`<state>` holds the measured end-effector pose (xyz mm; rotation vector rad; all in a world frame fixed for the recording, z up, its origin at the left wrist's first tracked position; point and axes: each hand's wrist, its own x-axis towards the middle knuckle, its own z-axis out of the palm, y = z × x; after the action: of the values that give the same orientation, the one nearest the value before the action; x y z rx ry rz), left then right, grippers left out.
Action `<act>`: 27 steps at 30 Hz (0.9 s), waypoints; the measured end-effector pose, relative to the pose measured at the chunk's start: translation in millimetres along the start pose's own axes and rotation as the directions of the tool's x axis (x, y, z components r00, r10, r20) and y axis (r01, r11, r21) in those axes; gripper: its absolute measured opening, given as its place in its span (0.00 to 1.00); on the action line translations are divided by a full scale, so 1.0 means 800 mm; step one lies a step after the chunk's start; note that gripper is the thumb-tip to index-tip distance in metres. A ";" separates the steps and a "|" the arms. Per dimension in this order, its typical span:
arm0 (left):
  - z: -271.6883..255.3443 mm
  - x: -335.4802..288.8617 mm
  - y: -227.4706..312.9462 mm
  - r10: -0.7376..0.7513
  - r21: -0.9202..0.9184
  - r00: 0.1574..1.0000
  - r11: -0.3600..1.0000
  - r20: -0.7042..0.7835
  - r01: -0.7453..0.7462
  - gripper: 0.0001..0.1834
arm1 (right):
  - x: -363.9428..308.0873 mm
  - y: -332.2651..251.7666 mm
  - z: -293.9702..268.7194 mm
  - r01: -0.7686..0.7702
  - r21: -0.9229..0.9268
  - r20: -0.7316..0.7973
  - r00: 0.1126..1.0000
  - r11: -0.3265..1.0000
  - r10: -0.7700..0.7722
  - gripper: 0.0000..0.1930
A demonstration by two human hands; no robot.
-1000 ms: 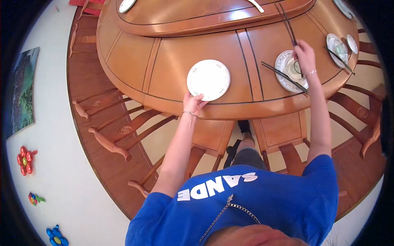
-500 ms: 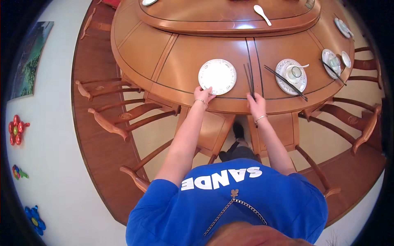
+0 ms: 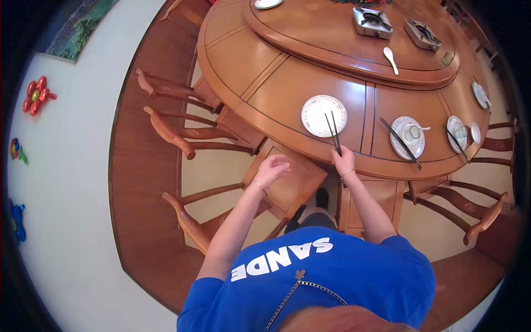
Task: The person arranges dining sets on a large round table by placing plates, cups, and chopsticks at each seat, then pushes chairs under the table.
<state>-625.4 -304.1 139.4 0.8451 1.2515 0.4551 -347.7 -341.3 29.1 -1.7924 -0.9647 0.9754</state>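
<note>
Dark chopsticks (image 3: 334,130) are gripped by my right hand (image 3: 343,161) at the table's near edge. Their far ends reach over a round white plate (image 3: 316,119) with a patterned rim. My left hand (image 3: 272,170) is off the table, in the air above a wooden chair seat, fingers apart and nothing in them. To the right of the chopsticks, a place setting has a patterned plate (image 3: 396,145) with a glass (image 3: 412,133), a white spoon (image 3: 425,129) and another pair of dark chopsticks (image 3: 399,141) across it.
The round wooden table (image 3: 276,105) carries a raised turntable (image 3: 332,47) with a white spoon (image 3: 390,60) and two portable gas stoves (image 3: 371,23) (image 3: 422,34). Further settings, one with a plate (image 3: 456,133), stand at right. Wooden chairs (image 3: 171,133) ring the table.
My left hand has let go of the plate and drawn back from the table. My right hand now points the chopsticks over the plate. The view has shifted, showing the gas stoves.
</note>
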 end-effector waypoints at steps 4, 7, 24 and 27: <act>-0.043 -0.104 -0.011 0.165 0.164 0.985 0.974 -0.051 -0.155 0.24 | -0.028 0.001 0.034 -0.026 -0.105 0.043 0.999 0.994 0.031 0.12; -0.068 -0.170 -0.035 0.244 0.496 0.967 0.850 -0.072 -0.177 0.22 | -0.054 0.000 0.053 0.066 -0.096 0.056 0.997 0.993 -0.060 0.15; -0.118 -0.330 -0.184 0.595 0.496 0.803 0.704 -0.021 -0.508 0.16 | -0.241 -0.259 -0.200 0.424 -0.716 0.088 0.843 0.554 -0.531 0.13; -0.101 -0.333 -0.183 0.759 0.772 0.646 0.365 0.077 -0.521 0.17 | -0.328 -0.276 -0.309 0.346 -0.662 -0.188 0.782 0.665 -0.594 0.17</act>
<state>-797.4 -561.9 190.8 2.1290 1.3427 0.7423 -280.0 -577.5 373.2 -1.9516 -1.4887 -0.0732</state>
